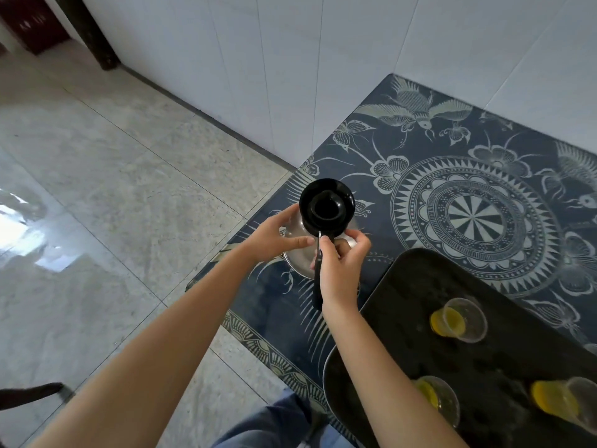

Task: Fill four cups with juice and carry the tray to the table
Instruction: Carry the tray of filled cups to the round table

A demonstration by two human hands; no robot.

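Observation:
A glass jug (pixel 298 253) with a black lid (pixel 327 206) and a long black handle stands near the left edge of the patterned table (pixel 452 195). My right hand (pixel 340 266) is closed around the handle. My left hand (pixel 274 237) rests against the jug's left side, just under the lid. To the right lies a black tray (pixel 420 286) with three clear plastic cups in view, each holding yellow juice: one at the back (pixel 458 320), one at the front left (pixel 436 397), one at the front right (pixel 562 399).
The dark blue tabletop with white bird and flower patterns meets a white tiled wall (pixel 290 59) at the back. Glossy grey floor tiles (pixel 113 189) spread to the left. My jeans (pixel 274 425) show at the bottom edge.

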